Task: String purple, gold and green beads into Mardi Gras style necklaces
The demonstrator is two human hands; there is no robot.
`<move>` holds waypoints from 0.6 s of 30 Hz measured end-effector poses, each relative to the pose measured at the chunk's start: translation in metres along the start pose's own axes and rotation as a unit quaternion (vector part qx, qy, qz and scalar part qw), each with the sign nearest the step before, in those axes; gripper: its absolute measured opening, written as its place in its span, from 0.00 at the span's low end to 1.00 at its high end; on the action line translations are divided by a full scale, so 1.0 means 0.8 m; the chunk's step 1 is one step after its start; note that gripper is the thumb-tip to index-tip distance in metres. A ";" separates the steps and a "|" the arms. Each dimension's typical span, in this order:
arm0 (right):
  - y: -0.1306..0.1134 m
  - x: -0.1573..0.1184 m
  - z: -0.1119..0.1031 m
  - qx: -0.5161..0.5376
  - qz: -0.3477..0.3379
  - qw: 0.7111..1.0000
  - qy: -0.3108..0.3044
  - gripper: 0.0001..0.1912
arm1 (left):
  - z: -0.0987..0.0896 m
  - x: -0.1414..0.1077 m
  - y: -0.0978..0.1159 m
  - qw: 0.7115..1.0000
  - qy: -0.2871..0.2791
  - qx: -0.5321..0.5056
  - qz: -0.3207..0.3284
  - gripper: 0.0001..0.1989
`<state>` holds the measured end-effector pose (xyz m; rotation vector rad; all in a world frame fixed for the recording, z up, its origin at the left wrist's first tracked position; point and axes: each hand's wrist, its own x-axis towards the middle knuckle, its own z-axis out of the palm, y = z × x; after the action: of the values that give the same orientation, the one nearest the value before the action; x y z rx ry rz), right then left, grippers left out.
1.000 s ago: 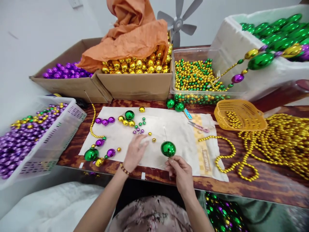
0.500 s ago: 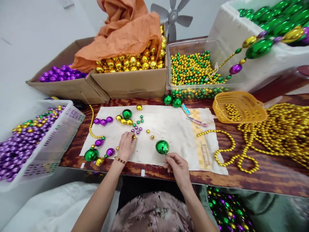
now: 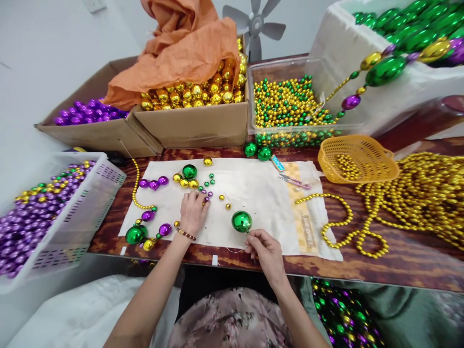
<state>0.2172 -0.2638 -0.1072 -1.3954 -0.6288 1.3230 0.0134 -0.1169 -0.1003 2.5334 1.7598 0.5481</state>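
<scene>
My right hand (image 3: 266, 256) pinches a threaded needle just below a large shiny green bead (image 3: 241, 221). The needle's thin tip sticks out above this bead, and a loop of thread (image 3: 235, 250) hangs by the fingers. Over the white cloth (image 3: 268, 193), my left hand (image 3: 194, 212) has its fingers closed on a small gold bead (image 3: 203, 202), partly hidden. Small purple beads (image 3: 210, 194) and small green beads (image 3: 206, 183) lie just past its fingertips. Two loose gold beads (image 3: 221, 197) rest between the hands. A partly strung strand (image 3: 136, 234) lies to the left.
Behind the cloth stand cardboard boxes (image 3: 192, 128) of purple and gold beads and a clear bin (image 3: 253, 111). A white basket (image 3: 79, 232) is at left. Scissors (image 3: 294, 181), an orange basket (image 3: 362, 175) and piled gold bead strands (image 3: 416, 193) are at right.
My left hand has moved slightly right and away from me, toward the small purple beads. My right hand with the green bead has hardly moved; the bead shifted slightly left.
</scene>
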 end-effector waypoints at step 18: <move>-0.014 -0.016 0.004 -0.027 -0.052 0.996 -0.064 0.13 | -0.070 0.008 0.058 0.500 -0.065 -0.813 -0.292 0.09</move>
<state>0.2146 -0.2708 -0.0920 -1.3091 -0.8177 1.3276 0.0410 -0.1389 -0.0367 0.5421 0.8191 1.0725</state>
